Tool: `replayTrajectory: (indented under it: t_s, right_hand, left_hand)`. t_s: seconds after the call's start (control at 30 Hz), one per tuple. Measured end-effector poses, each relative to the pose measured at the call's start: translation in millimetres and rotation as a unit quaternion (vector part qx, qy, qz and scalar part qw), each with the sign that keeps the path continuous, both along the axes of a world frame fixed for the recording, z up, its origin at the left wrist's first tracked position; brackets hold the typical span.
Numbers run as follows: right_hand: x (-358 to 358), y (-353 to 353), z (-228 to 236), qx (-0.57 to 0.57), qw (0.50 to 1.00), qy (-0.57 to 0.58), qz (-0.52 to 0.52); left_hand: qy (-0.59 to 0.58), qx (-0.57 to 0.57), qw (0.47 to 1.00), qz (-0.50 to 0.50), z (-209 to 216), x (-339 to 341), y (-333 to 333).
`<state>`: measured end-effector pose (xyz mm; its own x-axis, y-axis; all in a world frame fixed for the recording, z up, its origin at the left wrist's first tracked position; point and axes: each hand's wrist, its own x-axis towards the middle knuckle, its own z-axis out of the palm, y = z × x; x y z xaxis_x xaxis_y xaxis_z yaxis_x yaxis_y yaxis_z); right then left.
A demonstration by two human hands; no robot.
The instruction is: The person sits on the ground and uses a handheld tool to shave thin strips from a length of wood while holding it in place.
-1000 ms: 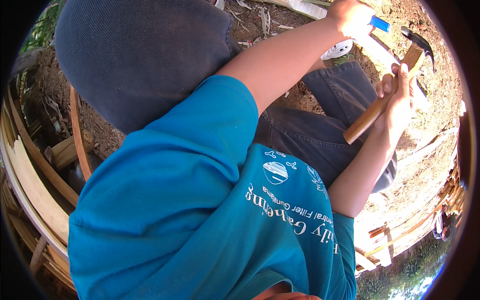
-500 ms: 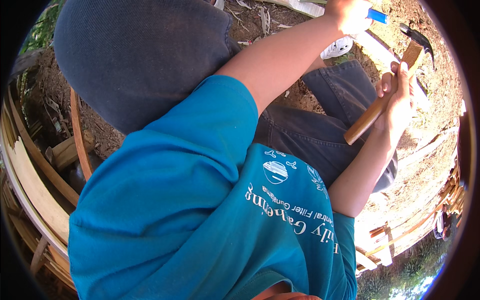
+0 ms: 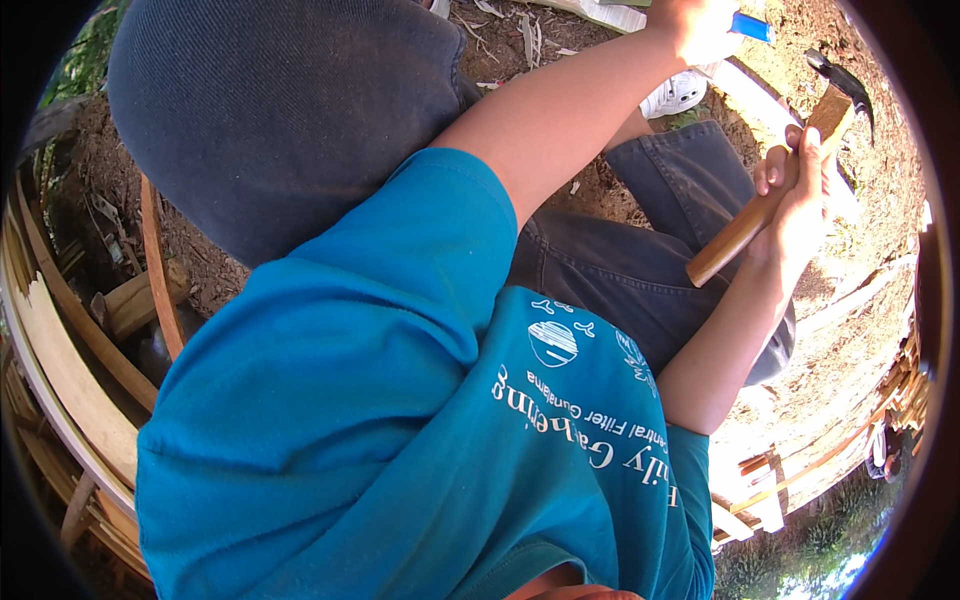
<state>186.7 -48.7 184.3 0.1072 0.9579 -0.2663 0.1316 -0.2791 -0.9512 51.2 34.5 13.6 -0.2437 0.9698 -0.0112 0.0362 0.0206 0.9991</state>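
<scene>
My right hand (image 3: 795, 205) is wrapped round the wooden handle of a claw hammer (image 3: 728, 245). The hammer's dark metal head points up and to the right, away from my body. My left hand (image 3: 695, 30), partly cut off by the top edge and washed out by sunlight, is closed round a blue handle (image 3: 752, 27). Only the blue end sticks out to the right of the fist; the rest of that tool is hidden. The hammer head is to the right of and below the blue end, apart from it.
Pale split wood (image 3: 590, 12) and shavings lie on the brown soil at the top. A white shoe (image 3: 675, 95) is beside my dark trousers (image 3: 290, 110). Long wooden strips (image 3: 75, 370) are at the left, and more sticks (image 3: 905, 385) are stacked at the right.
The hammer head has shifted slightly to the right and down. My left hand and the blue handle have moved a little to the left. Both grips look the same.
</scene>
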Motion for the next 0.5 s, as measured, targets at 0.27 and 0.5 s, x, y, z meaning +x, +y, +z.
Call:
replayTrajectory:
  t_s: [0.27,0.5]
  right_hand:
    - [-1.0,-1.0,-1.9,0.007,1.000,0.013,0.005]
    - [-10.6,-8.7,-3.4,-0.067,0.996,-0.027,0.047]
  left_hand:
    - [-0.224,-0.044,0.973,-0.010,-6.5,5.4,8.1]
    - [-0.387,-0.107,0.916,-0.014,3.7,-2.7,7.7]
